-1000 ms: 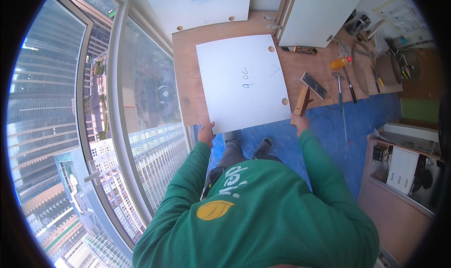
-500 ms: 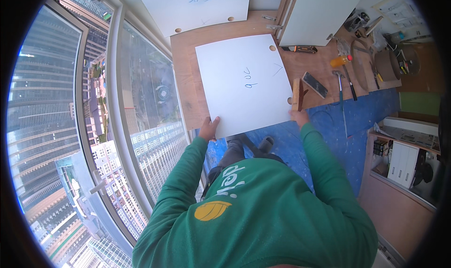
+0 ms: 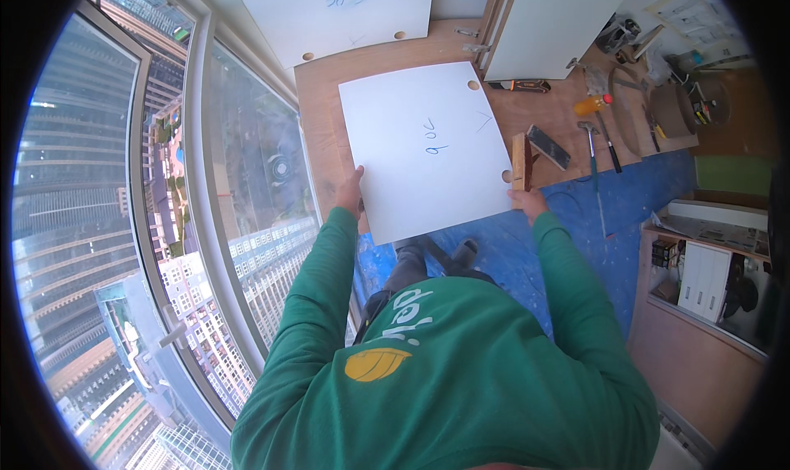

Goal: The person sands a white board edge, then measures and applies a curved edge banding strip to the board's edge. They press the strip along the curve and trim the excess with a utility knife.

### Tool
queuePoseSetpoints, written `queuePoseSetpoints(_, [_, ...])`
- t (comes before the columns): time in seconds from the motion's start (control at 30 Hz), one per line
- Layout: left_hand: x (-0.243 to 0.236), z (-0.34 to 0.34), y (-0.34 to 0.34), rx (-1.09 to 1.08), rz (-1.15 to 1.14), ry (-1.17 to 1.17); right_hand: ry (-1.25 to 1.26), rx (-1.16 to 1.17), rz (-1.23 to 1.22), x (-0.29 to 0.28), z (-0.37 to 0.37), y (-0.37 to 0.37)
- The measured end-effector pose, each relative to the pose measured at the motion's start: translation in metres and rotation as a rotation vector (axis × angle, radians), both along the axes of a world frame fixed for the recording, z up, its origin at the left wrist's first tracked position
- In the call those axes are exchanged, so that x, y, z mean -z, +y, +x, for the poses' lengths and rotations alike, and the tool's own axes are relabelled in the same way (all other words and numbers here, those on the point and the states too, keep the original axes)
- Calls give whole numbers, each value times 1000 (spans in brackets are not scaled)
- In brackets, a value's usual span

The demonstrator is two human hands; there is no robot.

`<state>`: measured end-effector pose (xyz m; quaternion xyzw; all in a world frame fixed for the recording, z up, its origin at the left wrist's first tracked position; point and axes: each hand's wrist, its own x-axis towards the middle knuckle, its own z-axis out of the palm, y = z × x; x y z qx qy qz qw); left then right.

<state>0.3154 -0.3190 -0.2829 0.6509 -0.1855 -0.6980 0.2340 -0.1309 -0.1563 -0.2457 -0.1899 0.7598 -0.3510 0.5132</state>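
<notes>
Head view: panel (image 3: 428, 149) lies on bench (image 3: 319, 145), near edge overhanging floor (image 3: 629, 211). Left hand (image 3: 350, 193) holds the left edge; right hand (image 3: 529, 201) holds the near right corner. Plane (image 3: 519, 164) stands along the right edge, its near end at the right fingers; whether they also grip it cannot be told. Completed: two holes cut, face pen-marked. Outstanding, by judgement: handling; the panel is not yet released. Edge finish cannot be determined. Second panel (image 3: 346, 17), likewise holed and marked, stands behind.
</notes>
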Motion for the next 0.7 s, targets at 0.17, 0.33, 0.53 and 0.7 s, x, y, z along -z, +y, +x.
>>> queuePoseSetpoints(0.17, [36,11,-34,23,-87,-153,20,-36,-9,-9,26,-16])
queuePoseSetpoints(0.33, [8,-25,-11,48,-166,-444,35,10,-51,-5,29,0])
queuePoseSetpoints(0.53, [-6,-7,20,-122,-97,-352,-81,58,-16,-4,37,16])
queuePoseSetpoints(0.7, [5,10,30,74,-234,-576,-69,21,42,16,58,31])
